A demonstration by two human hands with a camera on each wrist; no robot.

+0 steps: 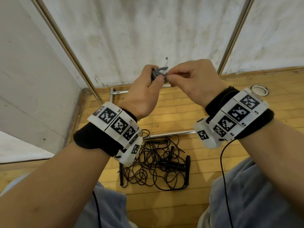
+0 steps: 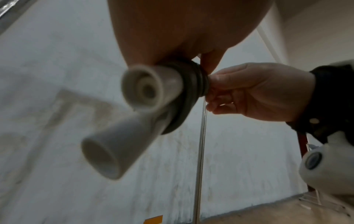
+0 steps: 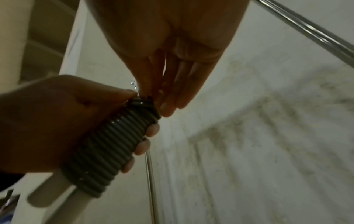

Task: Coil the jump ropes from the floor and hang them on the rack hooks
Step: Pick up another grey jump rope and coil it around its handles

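Risk assessment, nearest item first.

The black ropes (image 1: 158,163) lie tangled on the floor (image 1: 205,186) at 6 o'clock, between the person's knees, with several black handles in the pile. They are not yet coiled. Judged risk: pulling one rope out is likely to drag the others and tighten the knots.

The grey rope (image 1: 160,72) is held at chest height at 12 o'clock, in front of the wall. The right wrist view shows it wound in tight turns round its two white handles (image 2: 114,136), which project below the left hand (image 1: 144,94).

Judged risk: the free end at the top of the winding is not visibly secured. If the pinch slips, the stiff turns are likely to spring loose. The bundle also shows only one small loop at 12 o'clock, so it may not seat on a hook. No hook is visible in these views.

Hand state:
- Left hand: fingers and thumb are wrapped round the winding, gripping it. Fingertips (image 3: 142,146) press the turns from the far side.
- Right hand (image 1: 194,79): thumb and forefinger pinch the rope end at the top of the winding. The other fingers are loosely curled and hold nothing.

The rack (image 1: 164,133) has base bars on the floor behind the tangle and uprights against the wall.
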